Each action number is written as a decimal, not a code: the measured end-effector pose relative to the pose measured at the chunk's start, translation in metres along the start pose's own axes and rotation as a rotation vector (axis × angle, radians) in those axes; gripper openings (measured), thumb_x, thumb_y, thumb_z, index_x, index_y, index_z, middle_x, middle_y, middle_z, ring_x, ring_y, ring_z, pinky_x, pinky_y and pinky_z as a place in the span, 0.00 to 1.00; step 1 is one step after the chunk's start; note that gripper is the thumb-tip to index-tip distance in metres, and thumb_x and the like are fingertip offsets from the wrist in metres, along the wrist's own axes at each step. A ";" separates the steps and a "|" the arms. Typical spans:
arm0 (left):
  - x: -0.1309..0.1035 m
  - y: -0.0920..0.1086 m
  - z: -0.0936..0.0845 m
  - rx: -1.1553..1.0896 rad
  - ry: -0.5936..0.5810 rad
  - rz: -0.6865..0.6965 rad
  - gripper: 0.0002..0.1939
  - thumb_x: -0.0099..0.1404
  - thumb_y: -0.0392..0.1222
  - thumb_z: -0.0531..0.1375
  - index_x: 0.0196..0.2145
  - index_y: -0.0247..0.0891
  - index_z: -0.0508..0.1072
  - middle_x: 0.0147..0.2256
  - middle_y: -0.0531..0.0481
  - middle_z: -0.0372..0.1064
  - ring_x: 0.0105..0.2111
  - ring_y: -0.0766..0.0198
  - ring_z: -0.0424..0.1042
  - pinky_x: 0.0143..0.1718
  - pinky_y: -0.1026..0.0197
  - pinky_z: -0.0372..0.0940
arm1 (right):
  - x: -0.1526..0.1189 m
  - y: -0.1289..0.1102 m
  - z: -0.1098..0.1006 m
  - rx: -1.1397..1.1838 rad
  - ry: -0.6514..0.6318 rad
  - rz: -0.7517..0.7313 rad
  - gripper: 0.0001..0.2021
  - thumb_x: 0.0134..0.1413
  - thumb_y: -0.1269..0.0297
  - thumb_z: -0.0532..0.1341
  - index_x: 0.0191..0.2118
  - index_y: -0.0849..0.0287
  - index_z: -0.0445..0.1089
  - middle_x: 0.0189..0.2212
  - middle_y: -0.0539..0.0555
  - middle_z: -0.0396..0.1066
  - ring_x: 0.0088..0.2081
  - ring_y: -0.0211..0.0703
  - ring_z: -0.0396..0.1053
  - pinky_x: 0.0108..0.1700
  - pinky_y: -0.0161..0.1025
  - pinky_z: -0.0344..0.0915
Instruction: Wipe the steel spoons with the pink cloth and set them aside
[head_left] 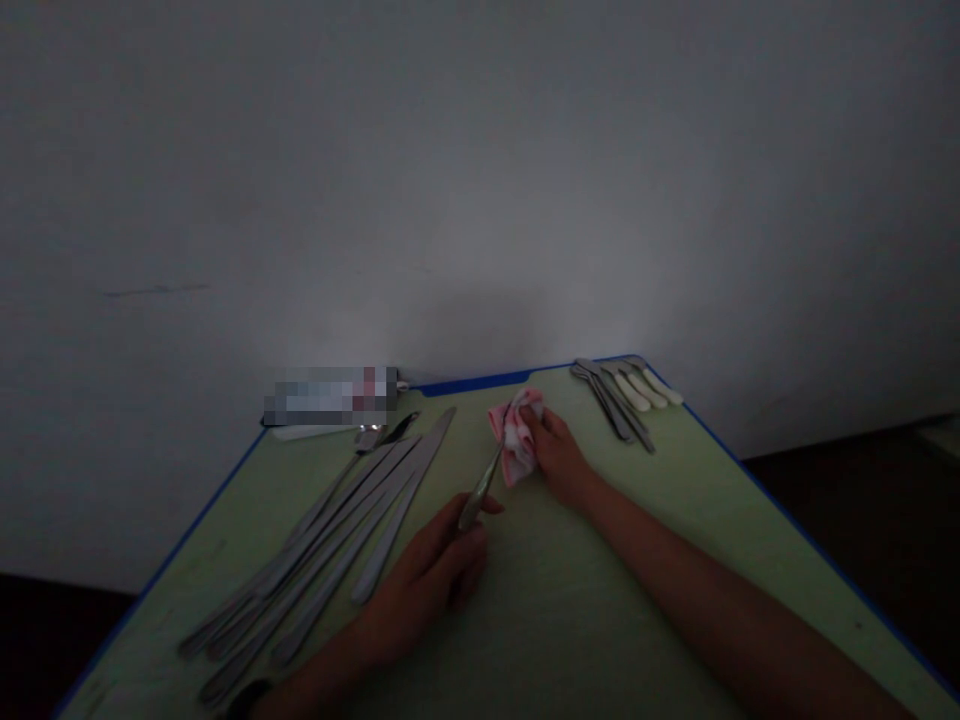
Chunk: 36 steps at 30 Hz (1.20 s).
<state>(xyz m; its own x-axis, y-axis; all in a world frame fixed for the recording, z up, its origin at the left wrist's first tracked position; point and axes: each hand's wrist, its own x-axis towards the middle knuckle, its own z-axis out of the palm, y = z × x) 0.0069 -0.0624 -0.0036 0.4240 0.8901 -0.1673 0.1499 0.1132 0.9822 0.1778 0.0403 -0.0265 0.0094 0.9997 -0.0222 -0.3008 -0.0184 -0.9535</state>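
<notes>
My left hand [442, 560] is closed on the handle of a metal utensil [478, 492], which points up and away over the table's middle. My right hand [553, 448] grips a pink and white cloth [517, 440]. The cloth is wrapped around the far end of the utensil and hides its tip, so its kind cannot be told. Left of my left hand lies a loose pile of long metal cutlery [322, 545], with a knife [405, 500] on its right side.
Beyond my right hand, several metal pieces [611, 400] lie beside white-handled cutlery [634, 388]. A blurred-out object [330, 397] sits at the back left of the green, blue-edged table [600, 600]. A pale wall [480, 180] stands behind.
</notes>
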 end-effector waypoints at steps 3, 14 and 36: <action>-0.002 0.003 0.001 0.051 -0.025 -0.003 0.17 0.68 0.51 0.49 0.49 0.39 0.61 0.20 0.60 0.54 0.19 0.69 0.53 0.19 0.68 0.50 | 0.000 0.000 0.000 -0.026 -0.010 -0.001 0.19 0.45 0.46 0.60 0.31 0.59 0.64 0.25 0.47 0.59 0.26 0.34 0.57 0.28 0.32 0.57; 0.000 0.013 0.003 0.326 0.018 -0.018 0.24 0.69 0.54 0.45 0.20 0.39 0.61 0.19 0.56 0.58 0.21 0.67 0.58 0.28 0.64 0.56 | 0.000 0.000 -0.003 -0.028 -0.099 0.028 0.18 0.45 0.47 0.60 0.31 0.58 0.65 0.26 0.48 0.62 0.26 0.34 0.57 0.28 0.32 0.56; 0.005 -0.012 -0.003 0.018 -0.042 -0.089 0.25 0.69 0.58 0.40 0.25 0.38 0.62 0.16 0.58 0.55 0.16 0.70 0.51 0.19 0.66 0.49 | 0.006 0.004 -0.007 0.115 -0.149 0.078 0.17 0.41 0.51 0.65 0.31 0.60 0.69 0.24 0.47 0.64 0.25 0.33 0.58 0.28 0.33 0.54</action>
<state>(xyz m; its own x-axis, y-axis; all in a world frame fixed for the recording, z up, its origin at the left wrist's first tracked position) 0.0048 -0.0583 -0.0158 0.4448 0.8577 -0.2579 0.2049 0.1828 0.9616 0.1838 0.0462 -0.0324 -0.1574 0.9866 -0.0421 -0.4023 -0.1030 -0.9097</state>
